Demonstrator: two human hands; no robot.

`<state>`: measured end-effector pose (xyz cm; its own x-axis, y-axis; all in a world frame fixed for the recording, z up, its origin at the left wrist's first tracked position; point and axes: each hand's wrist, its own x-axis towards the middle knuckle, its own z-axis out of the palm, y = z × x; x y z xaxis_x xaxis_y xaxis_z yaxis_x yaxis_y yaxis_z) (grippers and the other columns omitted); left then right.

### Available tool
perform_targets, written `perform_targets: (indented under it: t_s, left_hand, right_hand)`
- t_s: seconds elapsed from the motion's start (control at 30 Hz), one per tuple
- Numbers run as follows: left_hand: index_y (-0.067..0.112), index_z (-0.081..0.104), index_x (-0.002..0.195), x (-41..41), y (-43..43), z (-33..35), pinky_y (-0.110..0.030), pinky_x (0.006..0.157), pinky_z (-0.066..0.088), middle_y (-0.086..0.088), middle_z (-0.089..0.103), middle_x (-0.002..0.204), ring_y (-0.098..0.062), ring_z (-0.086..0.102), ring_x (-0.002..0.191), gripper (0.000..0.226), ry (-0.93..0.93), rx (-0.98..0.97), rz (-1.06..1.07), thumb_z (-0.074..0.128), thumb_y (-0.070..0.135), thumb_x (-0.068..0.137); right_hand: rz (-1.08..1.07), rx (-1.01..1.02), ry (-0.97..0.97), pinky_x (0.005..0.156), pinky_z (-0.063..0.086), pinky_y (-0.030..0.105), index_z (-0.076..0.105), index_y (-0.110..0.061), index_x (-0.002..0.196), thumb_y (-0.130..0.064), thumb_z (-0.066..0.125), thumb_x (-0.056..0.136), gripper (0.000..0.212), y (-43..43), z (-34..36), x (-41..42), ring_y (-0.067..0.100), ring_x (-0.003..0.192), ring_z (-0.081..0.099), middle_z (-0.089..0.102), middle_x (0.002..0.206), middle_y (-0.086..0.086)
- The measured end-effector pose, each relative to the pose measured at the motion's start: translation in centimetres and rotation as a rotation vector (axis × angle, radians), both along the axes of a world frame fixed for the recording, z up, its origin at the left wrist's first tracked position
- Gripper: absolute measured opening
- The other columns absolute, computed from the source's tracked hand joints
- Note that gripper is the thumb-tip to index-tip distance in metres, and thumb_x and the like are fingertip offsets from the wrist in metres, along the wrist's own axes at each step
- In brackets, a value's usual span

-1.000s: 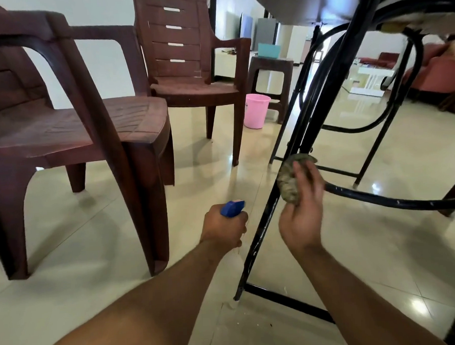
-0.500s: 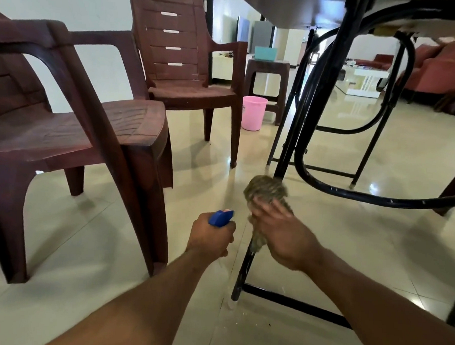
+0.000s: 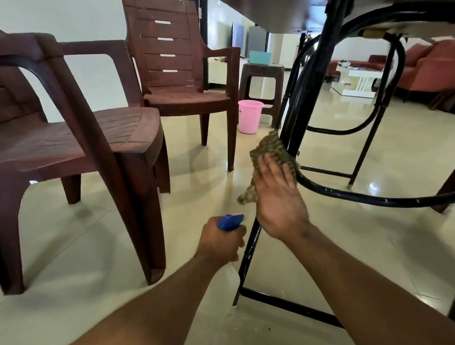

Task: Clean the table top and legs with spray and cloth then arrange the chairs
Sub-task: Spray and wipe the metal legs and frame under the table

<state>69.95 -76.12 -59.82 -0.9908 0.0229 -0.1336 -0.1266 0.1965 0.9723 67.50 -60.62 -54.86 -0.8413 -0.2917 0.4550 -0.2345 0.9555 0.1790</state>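
Seen from under the table (image 3: 265, 9), its slanted black metal leg (image 3: 309, 89) runs down to the floor. My right hand (image 3: 278, 198) holds a patterned olive cloth (image 3: 270, 146) wrapped against that leg, just above where a curved black brace (image 3: 380, 201) joins it. Lower and to the left, my left hand (image 3: 219, 238) grips a spray bottle by its blue head (image 3: 230, 221); the clear body hangs beside the leg's lower part.
Two maroon plastic chairs stand to the left, one near (image 3: 74, 138) and one farther back (image 3: 179, 69). A pink bucket (image 3: 249, 115) sits by a brown stool (image 3: 263, 75) carrying a teal box (image 3: 260, 57). A black floor bar (image 3: 288, 305) links the table's legs.
My right hand slid the cloth down the leg, then back up to where the brace joins. The left hand kept hold of the spray bottle and barely moved.
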Motion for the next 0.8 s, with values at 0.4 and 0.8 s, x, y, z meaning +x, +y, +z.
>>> perform_targets:
  t_s: [0.4,0.8]
  left_hand:
    - [0.01,0.066,0.095,-0.1,-1.5,-1.4,-0.023,0.047,0.05,-0.016,0.069,0.08,-0.017,0.058,0.052,0.003,0.001,-0.017,0.041,0.066,0.011,0.093]
    - [0.01,0.07,0.096,1.8,-3.4,-6.4,-0.025,0.048,0.052,-0.018,0.073,0.083,-0.018,0.061,0.056,0.012,-0.092,-0.219,-0.082,0.069,0.019,0.087]
  right_hand:
    - [0.118,-0.046,0.018,0.123,-0.007,0.046,0.021,-0.016,0.157,-0.027,0.047,0.094,0.069,2.2,-1.6,0.3,0.019,0.152,-0.011,0.003,0.166,0.003]
    - [0.102,-0.087,-0.222,0.121,0.015,0.048,0.023,-0.012,0.155,-0.022,0.035,0.089,0.068,0.7,-14.5,5.0,0.025,0.153,0.009,0.019,0.164,0.009]
